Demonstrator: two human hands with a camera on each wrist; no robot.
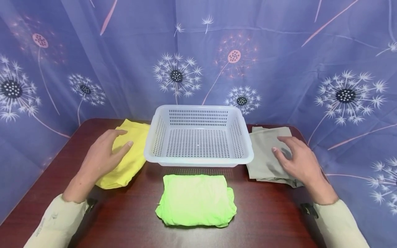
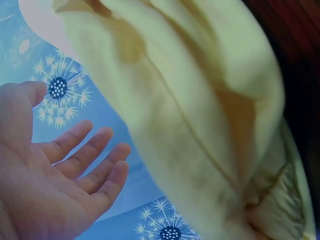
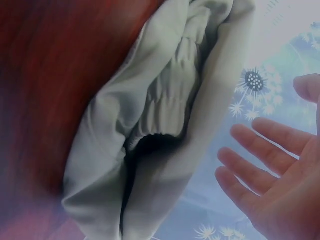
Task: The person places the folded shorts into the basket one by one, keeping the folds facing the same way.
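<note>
My left hand (image 1: 103, 151) hovers over a folded yellow cloth garment (image 1: 136, 151) at the left of the table, its fingers spread and holding nothing. In the left wrist view the same yellow garment (image 2: 175, 110) lies beside the hand (image 2: 65, 175), apart from the fingers. On the other side my right hand (image 1: 299, 158) hangs above a folded grey garment (image 1: 263, 151), also with nothing in it. The right wrist view shows gathered elastic on the grey garment (image 3: 165, 105), next to the relaxed fingers (image 3: 265, 145). Between them stands a white perforated plastic basket (image 1: 198, 160) with nothing inside.
A folded bright green garment (image 1: 196, 201) lies in front of the basket. Everything rests on a dark reddish wooden table (image 1: 263, 213). Behind it and at the sides hangs a blue curtain (image 1: 130, 69) with a dandelion print, close to the table's far edge.
</note>
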